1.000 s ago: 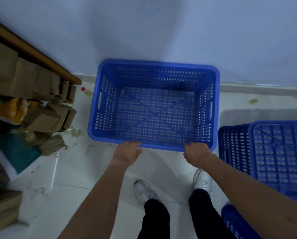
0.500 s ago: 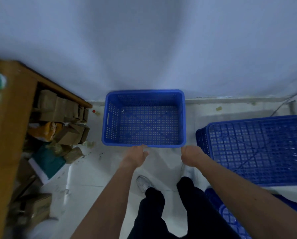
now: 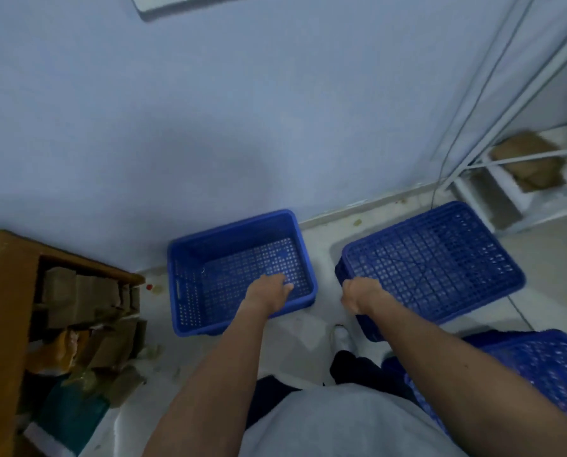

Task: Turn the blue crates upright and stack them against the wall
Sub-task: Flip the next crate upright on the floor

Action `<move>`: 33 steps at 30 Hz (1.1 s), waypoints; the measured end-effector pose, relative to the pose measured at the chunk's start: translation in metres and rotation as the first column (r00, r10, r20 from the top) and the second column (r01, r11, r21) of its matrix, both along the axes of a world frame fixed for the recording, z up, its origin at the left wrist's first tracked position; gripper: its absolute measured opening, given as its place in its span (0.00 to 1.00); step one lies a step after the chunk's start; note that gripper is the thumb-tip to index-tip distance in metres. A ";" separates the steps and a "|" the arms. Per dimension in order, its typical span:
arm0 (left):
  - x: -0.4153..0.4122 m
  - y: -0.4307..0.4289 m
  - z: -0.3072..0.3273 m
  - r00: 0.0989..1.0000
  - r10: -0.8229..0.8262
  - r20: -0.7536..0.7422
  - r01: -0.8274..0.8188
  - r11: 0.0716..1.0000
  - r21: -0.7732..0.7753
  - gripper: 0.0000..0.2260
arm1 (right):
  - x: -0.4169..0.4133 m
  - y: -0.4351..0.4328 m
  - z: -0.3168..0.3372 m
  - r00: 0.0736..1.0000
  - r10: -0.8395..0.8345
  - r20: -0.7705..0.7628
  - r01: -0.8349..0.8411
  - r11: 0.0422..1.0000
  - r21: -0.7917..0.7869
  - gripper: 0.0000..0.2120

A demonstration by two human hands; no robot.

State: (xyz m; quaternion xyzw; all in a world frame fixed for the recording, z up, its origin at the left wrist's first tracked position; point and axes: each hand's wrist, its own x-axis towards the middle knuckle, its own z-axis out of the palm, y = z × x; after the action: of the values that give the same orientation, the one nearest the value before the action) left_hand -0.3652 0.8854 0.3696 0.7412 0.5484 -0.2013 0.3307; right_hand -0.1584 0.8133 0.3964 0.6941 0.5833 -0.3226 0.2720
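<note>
Fingers (image 3: 283, 282) of the left hand (image 3: 269, 291) spread loosely, holding nothing, over the upright crate (image 3: 206, 258).
Right hand (image 3: 361, 296) curled, grip indeterminate, at the corner of one inverted crate (image 3: 440, 258). Three blue crates visible; third (image 3: 539, 367) near right. Upright crate stood against wall (image 3: 209, 127). No legible markings.
</note>
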 end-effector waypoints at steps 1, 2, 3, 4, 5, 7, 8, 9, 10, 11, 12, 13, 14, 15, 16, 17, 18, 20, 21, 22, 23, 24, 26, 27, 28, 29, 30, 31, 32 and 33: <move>0.002 0.000 0.001 1.000 -0.018 0.008 0.018 1.000 0.004 0.19 | 0.000 -0.007 0.003 0.999 -0.038 0.014 0.038 0.999 0.012 0.19; 0.003 0.000 0.001 0.999 -0.042 0.017 0.042 0.999 0.009 0.19 | -0.001 -0.016 0.005 0.996 -0.082 0.029 0.082 0.996 0.019 0.19; 0.003 -0.001 0.002 0.997 -0.069 0.035 0.068 0.998 0.015 0.20 | -0.003 -0.026 0.008 0.991 -0.129 0.039 0.128 0.991 0.025 0.19; 0.003 -0.001 0.002 0.994 -0.095 0.054 0.094 0.995 0.021 0.19 | -0.006 -0.035 0.009 0.981 -0.186 0.045 0.185 0.982 0.035 0.19; 0.003 -0.003 0.002 0.989 -0.122 0.081 0.120 0.992 0.029 0.19 | -0.009 -0.045 0.010 0.970 -0.238 0.050 0.235 0.971 0.053 0.19; 0.003 -0.007 0.003 0.976 -0.178 0.128 0.176 0.984 0.028 0.20 | -0.019 -0.066 0.014 0.947 -0.316 0.056 0.313 0.948 0.063 0.19; 0.004 -0.011 0.003 0.967 -0.210 0.142 0.209 0.978 0.024 0.20 | -0.026 -0.078 0.014 0.933 -0.353 0.061 0.350 0.935 0.058 0.18; 0.006 -0.014 0.003 0.959 -0.241 0.152 0.239 0.971 0.030 0.20 | -0.031 -0.090 0.014 0.918 -0.391 0.073 0.387 0.920 0.062 0.19; 0.009 -0.019 0.004 0.950 -0.267 0.164 0.266 0.964 0.031 0.20 | -0.036 -0.103 0.013 0.902 -0.423 0.082 0.418 0.906 0.069 0.19; 0.011 -0.024 0.006 0.940 -0.288 0.180 0.287 0.957 0.033 0.19 | -0.040 -0.113 0.013 0.890 -0.449 0.081 0.444 0.893 0.073 0.19; 0.014 -0.031 0.008 0.928 -0.318 0.192 0.318 0.948 0.031 0.19 | -0.045 -0.126 0.014 0.872 -0.482 0.080 0.477 0.876 0.076 0.19; 0.017 -0.038 0.010 0.913 -0.355 0.202 0.357 0.934 0.028 0.19 | -0.050 -0.140 0.017 0.857 -0.508 0.081 0.503 0.861 0.079 0.19; 0.020 -0.047 0.014 0.897 -0.392 0.205 0.397 0.918 0.021 0.19 | -0.054 -0.155 0.020 0.840 -0.535 0.084 0.530 0.844 0.081 0.19; 0.025 -0.057 0.017 0.881 -0.424 0.211 0.430 0.902 0.019 0.19 | -0.058 -0.171 0.023 0.820 -0.565 0.089 0.558 0.825 0.092 0.19; 0.030 -0.064 0.020 0.872 -0.440 0.214 0.447 0.895 0.016 0.20 | -0.059 -0.184 0.025 0.801 -0.591 0.091 0.583 0.806 0.105 0.19; 0.037 -0.075 0.026 0.855 -0.472 0.216 0.479 0.877 0.021 0.20 | -0.061 -0.200 0.027 0.774 -0.626 0.094 0.616 0.779 0.118 0.18; 0.046 -0.084 0.031 0.834 -0.509 0.212 0.517 0.856 0.025 0.20 | -0.062 -0.215 0.030 0.745 -0.660 0.098 0.650 0.751 0.120 0.18; 0.061 -0.104 0.038 0.789 -0.576 0.213 0.583 0.812 0.032 0.20 | -0.063 -0.244 0.034 0.685 -0.721 0.102 0.711 0.693 0.117 0.18; 0.068 -0.113 0.039 0.773 -0.593 0.225 0.603 0.797 0.031 0.21 | -0.063 -0.257 0.034 0.657 -0.747 0.104 0.738 0.665 0.117 0.18; 0.075 -0.125 0.041 0.756 -0.612 0.234 0.624 0.781 0.025 0.21 | -0.063 -0.272 0.033 0.624 -0.774 0.106 0.765 0.633 0.118 0.19; 0.082 -0.136 0.043 0.735 -0.633 0.242 0.648 0.761 0.025 0.21 | -0.064 -0.287 0.033 0.595 -0.797 0.105 0.787 0.604 0.121 0.19; 0.090 -0.149 0.045 0.714 -0.658 0.241 0.673 0.739 0.023 0.21 | -0.065 -0.302 0.033 0.563 -0.820 0.104 0.811 0.572 0.121 0.19; 0.102 -0.174 0.048 0.664 -0.711 0.231 0.726 0.687 0.027 0.21 | -0.067 -0.331 0.032 0.497 -0.862 0.098 0.854 0.506 0.119 0.19; 0.109 -0.189 0.048 0.636 -0.738 0.224 0.753 0.657 0.026 0.21 | -0.068 -0.347 0.031 0.462 -0.882 0.095 0.875 0.471 0.116 0.19; 0.116 -0.202 0.046 0.616 -0.759 0.212 0.774 0.633 0.018 0.21 | -0.067 -0.365 0.030 0.429 -0.899 0.089 0.893 0.437 0.109 0.19; 0.122 -0.216 0.045 0.596 -0.777 0.203 0.791 0.611 0.013 0.21 | -0.066 -0.382 0.030 0.401 -0.912 0.082 0.907 0.408 0.104 0.19; 0.128 -0.230 0.045 0.581 -0.790 0.194 0.805 0.593 0.002 0.21 | -0.064 -0.399 0.030 0.376 -0.924 0.076 0.918 0.382 0.102 0.19; 0.134 -0.241 0.043 0.566 -0.802 0.191 0.817 0.576 -0.005 0.20 | -0.062 -0.415 0.028 0.355 -0.932 0.073 0.927 0.361 0.097 0.18; 0.140 -0.256 0.042 0.553 -0.812 0.185 0.828 0.560 -0.017 0.19 | -0.058 -0.434 0.026 0.332 -0.941 0.067 0.937 0.337 0.095 0.18; 0.146 -0.270 0.040 0.542 -0.822 0.178 0.837 0.546 -0.027 0.18 | -0.055 -0.452 0.025 0.312 -0.948 0.066 0.945 0.316 0.087 0.18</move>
State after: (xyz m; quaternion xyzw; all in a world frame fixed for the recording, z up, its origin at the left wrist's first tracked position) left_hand -0.2191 0.6152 0.4093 0.9057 0.0950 -0.3090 0.2743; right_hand -0.2135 0.3613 0.4219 0.9241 0.0577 -0.3744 0.0508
